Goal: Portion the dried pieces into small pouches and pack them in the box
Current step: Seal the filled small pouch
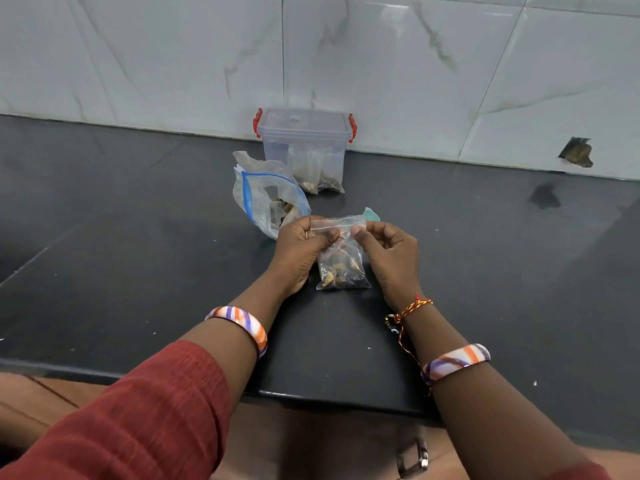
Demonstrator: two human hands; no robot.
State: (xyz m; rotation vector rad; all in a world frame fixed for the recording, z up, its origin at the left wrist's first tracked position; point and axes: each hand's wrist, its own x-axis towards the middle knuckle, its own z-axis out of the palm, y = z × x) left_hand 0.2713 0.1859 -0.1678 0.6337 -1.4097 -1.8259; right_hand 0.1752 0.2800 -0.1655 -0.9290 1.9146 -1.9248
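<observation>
While both hands are pinching the top edge of the small clear plastic pouch of dried brown pieces [341, 263], left hand [299, 252] and right hand [389, 252] curled on it, it is resting on the dark polished stone counter [121, 220]. The lidded clear plastic box with red clips [304, 140] is standing against the white marbled tile wall [415, 64].

left hand [300, 250]: fingers curled, thumb and fingertips pinched together at its inner side; heel low
right hand [387, 252]: fingers curled, thumb meeting forefinger at its inner side
arms: both reach forward, converging; hands near, not touching
left forearm: red sleeve pushed back
wrists: striped bangle each; right also threaded
</observation>
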